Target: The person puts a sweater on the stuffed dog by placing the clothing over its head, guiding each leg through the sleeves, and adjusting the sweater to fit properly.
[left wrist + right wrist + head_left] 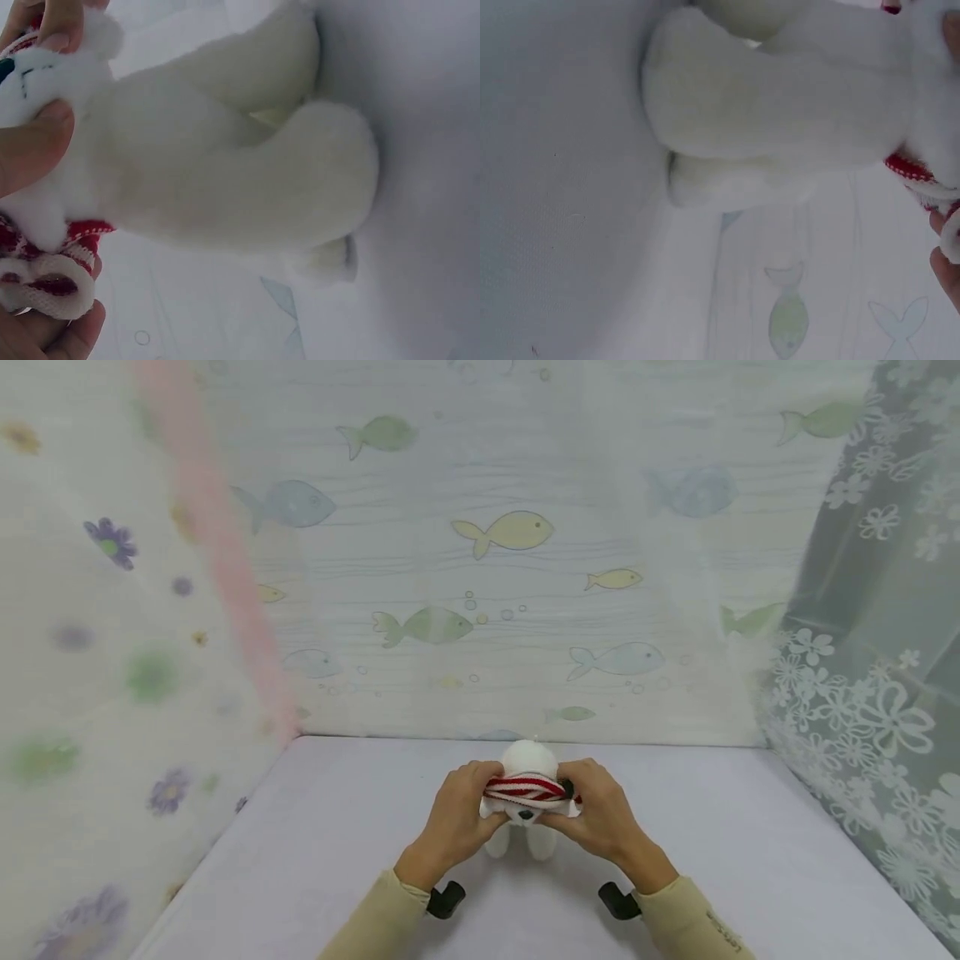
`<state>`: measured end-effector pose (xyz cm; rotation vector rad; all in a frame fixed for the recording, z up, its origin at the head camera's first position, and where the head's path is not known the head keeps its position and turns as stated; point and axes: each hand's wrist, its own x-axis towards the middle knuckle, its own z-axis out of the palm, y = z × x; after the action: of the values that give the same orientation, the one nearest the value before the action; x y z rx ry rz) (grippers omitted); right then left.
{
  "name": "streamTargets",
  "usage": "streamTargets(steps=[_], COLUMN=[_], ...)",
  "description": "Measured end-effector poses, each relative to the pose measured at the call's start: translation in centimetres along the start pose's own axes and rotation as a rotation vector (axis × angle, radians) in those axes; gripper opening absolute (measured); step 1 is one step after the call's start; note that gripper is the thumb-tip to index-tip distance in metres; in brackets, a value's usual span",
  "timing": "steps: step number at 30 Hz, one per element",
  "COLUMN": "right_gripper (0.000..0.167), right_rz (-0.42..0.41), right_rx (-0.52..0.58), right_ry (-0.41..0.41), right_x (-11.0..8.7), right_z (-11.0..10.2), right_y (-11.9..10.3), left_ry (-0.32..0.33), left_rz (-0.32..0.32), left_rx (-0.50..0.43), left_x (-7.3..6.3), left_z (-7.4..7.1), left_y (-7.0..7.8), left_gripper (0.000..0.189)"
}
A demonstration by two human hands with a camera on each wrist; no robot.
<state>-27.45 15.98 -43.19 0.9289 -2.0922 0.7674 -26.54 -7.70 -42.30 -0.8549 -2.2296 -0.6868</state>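
A white plush animal (542, 842) stands on its legs on the table, its dark nose towards me. A red-and-white striped knit band (525, 789) lies across its face above the nose. My left hand (457, 806) grips the band and head from the left, thumb by the muzzle. From the other side my right hand (600, 802) grips the band in the same way, thumb close to the nose. In the left wrist view, the rolled knit edge (64, 304) lies in the left fingers. Furry legs (705, 97) fill much of the right wrist view.
The table (337, 835) has a pale cloth over it. Behind it hangs a fish-print curtain (480, 677); a flower-print sheet (112, 693) flanks the left, a lace curtain (862, 710) the right. Black wrist mounts (446, 900) sit below both wrists.
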Motion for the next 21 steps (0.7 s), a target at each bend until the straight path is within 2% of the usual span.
streamTargets(steps=[3, 7, 11, 14, 17, 21], right_gripper=[0.045, 0.047, 0.058, 0.061, 0.055, 0.041], right_rz=[-0.035, -0.022, 0.030, 0.062, 0.067, 0.030], right_rx=[-0.004, 0.013, 0.017, -0.021, -0.060, -0.082], right_ry=[0.021, 0.031, 0.032, 0.048, 0.071, 0.087], right_x=[0.1, -0.1, -0.3, -0.5, -0.5, -0.4], right_z=[0.2, 0.5, 0.7, 0.9, 1.1, 1.2], right_y=[0.0, -0.1, -0.3, -0.5, -0.7, -1.0], left_ry=[0.031, 0.066, 0.085, 0.085, 0.085, 0.088], left_rz=[-0.011, -0.029, -0.032, -0.041, -0.062, -0.079], left_rx=[-0.013, -0.060, -0.117, -0.126, -0.104, -0.084], left_x=[-0.2, -0.4, -0.6, -0.7, -0.7, -0.7], left_z=[0.2, 0.6, 1.1, 1.2, 1.2, 1.2], left_y=[0.1, 0.1, -0.2, -0.3, -0.2, 0.2], left_gripper=[0.051, 0.046, 0.054, 0.058, 0.053, 0.042])
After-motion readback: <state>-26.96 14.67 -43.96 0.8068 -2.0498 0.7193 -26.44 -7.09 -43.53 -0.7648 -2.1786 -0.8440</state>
